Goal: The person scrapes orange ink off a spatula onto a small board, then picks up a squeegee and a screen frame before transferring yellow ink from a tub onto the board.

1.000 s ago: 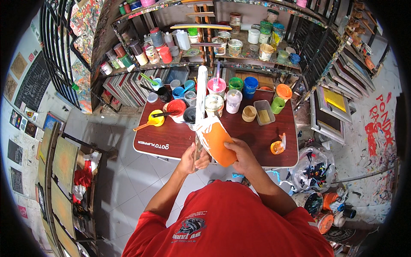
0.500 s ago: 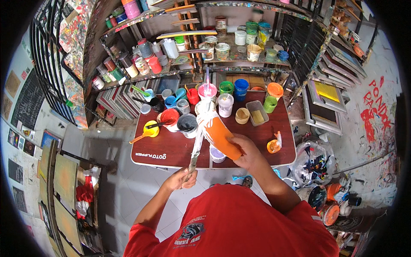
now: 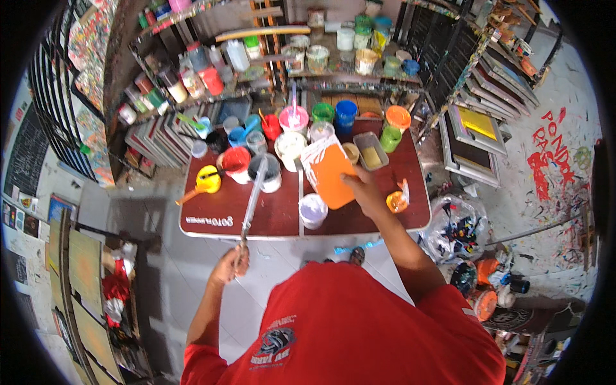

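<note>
My left hand (image 3: 232,263) grips a long paint-coated stick (image 3: 255,197), whose tip reaches over the dark-grey pot (image 3: 271,181) on the reddish-brown table. My right hand (image 3: 365,191) holds an orange flexible scraper (image 3: 333,183), smeared with white paint along its upper left part, above the middle of the table. Below that scraper stands a cup of pale lilac paint (image 3: 313,210). A white tub (image 3: 290,146) sits behind, between stick and scraper. A red pot (image 3: 236,160) is left of the stick, and a small orange pot (image 3: 397,202) is right of my right hand.
Many paint pots and a clear tray (image 3: 378,142) cover the table's back. Paint-stained shelves (image 3: 346,80) of containers stand behind. Framed screens (image 3: 471,135) lean at the right, a plastic bag (image 3: 452,224) lies below them, and a wooden rack (image 3: 90,276) stands at the left.
The stick and scraper have separated: my left hand has moved down-left with the stick, while my right hand has moved upward with the scraper. The lilac cup, hidden earlier, shows now.
</note>
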Demonstrator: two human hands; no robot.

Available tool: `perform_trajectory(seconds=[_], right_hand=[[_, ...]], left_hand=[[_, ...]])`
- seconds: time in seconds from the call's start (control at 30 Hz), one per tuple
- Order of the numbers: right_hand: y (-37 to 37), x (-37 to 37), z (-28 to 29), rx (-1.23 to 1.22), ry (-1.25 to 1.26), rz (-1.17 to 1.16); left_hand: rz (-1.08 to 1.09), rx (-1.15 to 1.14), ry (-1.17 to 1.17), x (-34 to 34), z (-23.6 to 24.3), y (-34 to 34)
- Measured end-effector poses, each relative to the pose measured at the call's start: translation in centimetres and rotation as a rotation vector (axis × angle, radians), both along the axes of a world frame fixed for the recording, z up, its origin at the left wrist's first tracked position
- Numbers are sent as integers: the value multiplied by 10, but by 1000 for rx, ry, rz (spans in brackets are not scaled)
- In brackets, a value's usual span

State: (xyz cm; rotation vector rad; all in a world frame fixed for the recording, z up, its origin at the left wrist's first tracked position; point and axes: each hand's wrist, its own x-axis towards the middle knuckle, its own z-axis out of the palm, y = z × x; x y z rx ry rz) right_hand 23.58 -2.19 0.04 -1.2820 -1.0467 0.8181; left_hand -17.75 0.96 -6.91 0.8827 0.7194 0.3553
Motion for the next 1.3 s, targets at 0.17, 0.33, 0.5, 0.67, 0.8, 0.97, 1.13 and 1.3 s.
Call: perform_trajectory(seconds=[0.17, 0.33, 0.5, 0.67, 0.8, 0.97, 1.13, 1.3], right_hand=[[-22, 26, -43, -104, -888, -143], [-39, 24, -90, -194, -1142, -76], [-41, 15, -129, -224, -1209, -35], [-42, 11, -140, -293, -1268, -14], [-43, 6, -142, -416, -1299, 82], [-46, 10, -167, -359, -1347, 108], [-43, 10, -178, -398, -1361, 143], [-37, 13, -185, -520, -1253, 45]], left_hand=[[98, 37, 60, -2, 1, -19], [133, -18, 117, 4, -4, -32], [153, -34, 143, 5, -5, -39], [241, -34, 192, 2, -4, -45], [282, -61, 207, -2, -9, -48], [298, -54, 200, 0, -8, -49], [301, -50, 198, 2, -11, -50], [316, -41, 208, 3, -11, -50]])
